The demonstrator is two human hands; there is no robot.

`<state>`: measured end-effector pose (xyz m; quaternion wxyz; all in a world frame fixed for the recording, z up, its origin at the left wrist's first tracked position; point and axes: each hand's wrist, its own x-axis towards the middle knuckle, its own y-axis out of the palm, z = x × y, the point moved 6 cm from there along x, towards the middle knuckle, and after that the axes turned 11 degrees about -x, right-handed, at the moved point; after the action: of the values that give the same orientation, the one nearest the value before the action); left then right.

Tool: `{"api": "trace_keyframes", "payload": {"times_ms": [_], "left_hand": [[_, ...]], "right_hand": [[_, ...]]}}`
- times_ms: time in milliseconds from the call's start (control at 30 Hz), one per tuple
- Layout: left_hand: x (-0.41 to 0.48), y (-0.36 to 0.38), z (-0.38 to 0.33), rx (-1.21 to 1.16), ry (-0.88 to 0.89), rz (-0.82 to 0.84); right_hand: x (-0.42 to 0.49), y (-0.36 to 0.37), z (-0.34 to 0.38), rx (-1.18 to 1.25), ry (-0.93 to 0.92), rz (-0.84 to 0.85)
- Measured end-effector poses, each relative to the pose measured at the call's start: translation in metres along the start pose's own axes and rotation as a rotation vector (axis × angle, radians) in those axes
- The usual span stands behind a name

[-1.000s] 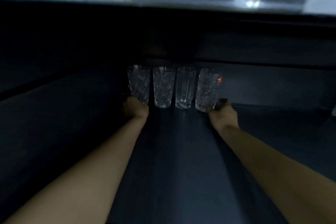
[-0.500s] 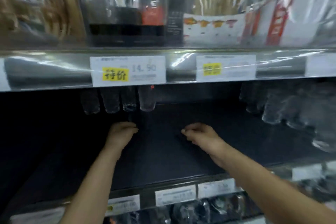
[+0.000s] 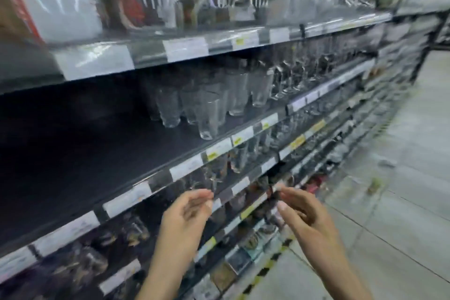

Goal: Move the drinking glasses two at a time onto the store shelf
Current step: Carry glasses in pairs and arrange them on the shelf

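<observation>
The left hand (image 3: 187, 209) and right hand (image 3: 302, 209) hover empty, fingers loosely curled, below the shelf's (image 3: 97, 153) front edge, while the drinking glasses (image 3: 208, 114) stand upright above and beyond them near that edge, nearest the left hand.

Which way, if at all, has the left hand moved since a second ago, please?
Yes. The left hand has pulled back out of the dark shelf and is now empty, in front of and below its front edge.
</observation>
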<state>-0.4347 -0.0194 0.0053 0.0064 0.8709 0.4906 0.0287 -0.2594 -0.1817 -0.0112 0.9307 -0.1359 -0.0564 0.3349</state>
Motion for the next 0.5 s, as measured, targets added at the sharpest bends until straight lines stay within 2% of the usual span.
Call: {"api": "trace_keyframes", "payload": {"times_ms": [100,200,500], "left_hand": [[-0.009,0.076,0.008,0.019,-0.032,0.093],[-0.010,0.129,0.014,0.029,-0.044,0.119],[0.045,0.203,0.029,0.075,-0.055,0.100]], "right_hand": [[0.001,-0.056,-0.023,-0.042,0.003,-0.071],[0.011,-0.101,-0.041,-0.043,0.013,-0.122],[0.092,-0.158,-0.077,-0.014,0.020,-0.141]]}}
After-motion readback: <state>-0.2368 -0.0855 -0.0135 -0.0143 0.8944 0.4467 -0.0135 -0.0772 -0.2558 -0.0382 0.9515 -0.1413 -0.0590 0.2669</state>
